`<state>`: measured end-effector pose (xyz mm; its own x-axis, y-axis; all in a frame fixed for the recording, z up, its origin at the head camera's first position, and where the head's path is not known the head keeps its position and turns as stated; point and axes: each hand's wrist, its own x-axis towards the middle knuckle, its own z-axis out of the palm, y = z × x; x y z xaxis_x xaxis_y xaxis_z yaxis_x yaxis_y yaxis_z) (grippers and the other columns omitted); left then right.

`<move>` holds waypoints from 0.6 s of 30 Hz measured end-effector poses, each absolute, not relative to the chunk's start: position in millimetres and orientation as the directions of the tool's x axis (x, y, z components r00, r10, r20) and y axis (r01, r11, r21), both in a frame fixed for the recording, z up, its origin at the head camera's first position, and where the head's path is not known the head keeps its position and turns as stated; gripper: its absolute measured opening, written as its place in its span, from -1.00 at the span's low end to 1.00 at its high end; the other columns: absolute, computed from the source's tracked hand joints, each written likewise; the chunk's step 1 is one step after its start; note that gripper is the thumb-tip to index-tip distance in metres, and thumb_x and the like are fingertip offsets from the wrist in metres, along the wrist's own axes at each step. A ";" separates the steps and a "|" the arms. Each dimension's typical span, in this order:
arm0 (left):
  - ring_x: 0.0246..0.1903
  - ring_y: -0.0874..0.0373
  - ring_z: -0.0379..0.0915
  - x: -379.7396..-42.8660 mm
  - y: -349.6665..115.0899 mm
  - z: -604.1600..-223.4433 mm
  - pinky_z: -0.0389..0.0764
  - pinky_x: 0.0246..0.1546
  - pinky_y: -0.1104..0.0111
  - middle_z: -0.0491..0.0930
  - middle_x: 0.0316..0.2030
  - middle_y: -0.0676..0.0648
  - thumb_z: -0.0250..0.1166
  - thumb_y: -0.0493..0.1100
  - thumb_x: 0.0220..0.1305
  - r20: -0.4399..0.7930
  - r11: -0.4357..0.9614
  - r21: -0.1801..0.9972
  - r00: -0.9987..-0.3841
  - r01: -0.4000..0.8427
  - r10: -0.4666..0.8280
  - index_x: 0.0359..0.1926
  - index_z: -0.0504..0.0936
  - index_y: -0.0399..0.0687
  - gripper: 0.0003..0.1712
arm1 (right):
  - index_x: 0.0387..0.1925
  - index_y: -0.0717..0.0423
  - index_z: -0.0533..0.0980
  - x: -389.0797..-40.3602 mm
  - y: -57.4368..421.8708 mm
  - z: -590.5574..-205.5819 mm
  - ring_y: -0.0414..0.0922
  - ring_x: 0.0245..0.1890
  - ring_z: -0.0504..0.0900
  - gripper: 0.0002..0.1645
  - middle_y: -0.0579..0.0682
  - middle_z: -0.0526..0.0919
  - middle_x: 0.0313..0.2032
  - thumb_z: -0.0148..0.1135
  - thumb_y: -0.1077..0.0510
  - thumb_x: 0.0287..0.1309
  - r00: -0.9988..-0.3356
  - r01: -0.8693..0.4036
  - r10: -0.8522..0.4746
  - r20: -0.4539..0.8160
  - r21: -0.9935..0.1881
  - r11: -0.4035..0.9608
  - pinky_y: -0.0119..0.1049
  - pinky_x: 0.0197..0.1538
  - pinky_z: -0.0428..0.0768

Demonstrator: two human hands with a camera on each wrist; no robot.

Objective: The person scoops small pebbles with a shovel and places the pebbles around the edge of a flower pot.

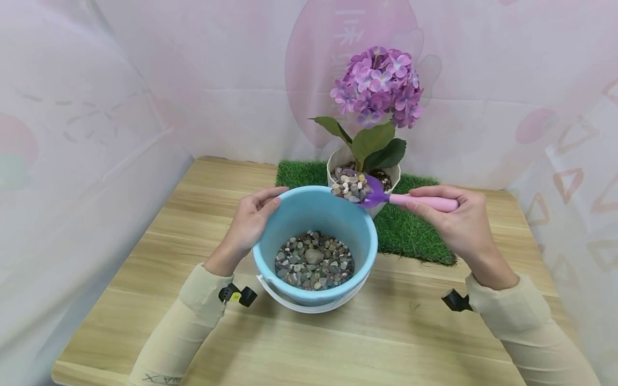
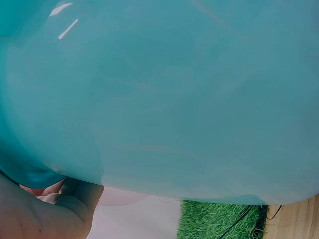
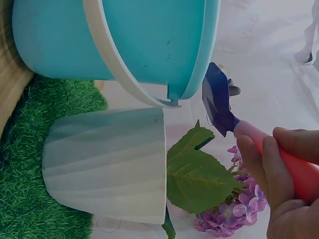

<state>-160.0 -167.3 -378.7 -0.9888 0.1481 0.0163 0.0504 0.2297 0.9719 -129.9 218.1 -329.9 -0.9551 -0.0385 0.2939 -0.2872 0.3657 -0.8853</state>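
A toy-like trowel with a purple blade (image 1: 375,192) and pink handle (image 1: 429,202) is held by my right hand (image 1: 465,220). Its blade carries a heap of pebbles (image 1: 351,185) over the far right rim of the blue bucket (image 1: 270,214), in front of the white flowerpot (image 3: 109,164). My left hand (image 1: 248,220) grips the bucket's rim at the far left, thumb on the rim. More pebbles (image 1: 314,262), with one larger stone (image 1: 314,256) among them, cover the bucket's bottom. In the left wrist view the bucket's wall (image 2: 164,99) hides most of the scene.
Purple hydrangea flowers (image 1: 379,88) with green leaves (image 1: 372,142) rise from the pot, which stands on an artificial grass mat (image 1: 410,236). The bucket's white handle (image 1: 314,307) hangs down on the near side. Printed curtains (image 1: 232,64) surround the wooden table (image 1: 193,214).
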 end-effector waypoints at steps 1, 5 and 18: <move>0.13 -0.26 0.71 -159.9 -167.3 -378.7 0.83 0.03 0.03 0.66 0.24 -0.30 0.08 -0.13 0.65 0.016 0.229 0.972 -0.989 0.050 0.148 0.42 0.53 -0.14 -0.55 | -0.08 0.19 0.77 -130.7 218.5 -330.3 -0.30 -0.43 0.78 -0.68 -0.17 0.89 -0.22 0.59 0.13 0.18 -0.954 -0.291 -0.039 0.297 -0.885 0.363 -0.51 -0.43 0.69; 0.13 -0.26 0.71 -159.9 -167.6 -378.6 0.83 0.02 0.03 0.66 0.24 -0.30 0.08 -0.13 0.65 0.014 0.224 0.973 -0.989 0.047 0.148 0.42 0.54 -0.12 -0.55 | -0.06 0.22 0.77 -133.5 220.7 -332.4 -0.22 -0.30 0.86 -0.66 -0.16 0.89 -0.23 0.59 0.12 0.18 -0.956 -0.286 -0.035 0.293 -0.892 0.351 -0.49 -0.29 0.78; 0.13 -0.27 0.70 -160.9 -168.2 -380.0 0.82 0.04 -0.02 0.66 0.23 -0.31 0.08 -0.14 0.65 0.022 0.222 0.973 -0.988 0.056 0.151 0.43 0.52 -0.19 -0.54 | -0.02 0.26 0.75 -141.9 228.7 -338.1 -0.36 -0.65 0.53 -0.59 -0.09 0.89 -0.26 0.60 0.12 0.16 -0.969 -0.229 0.024 0.246 -0.931 0.283 -0.43 -0.64 0.39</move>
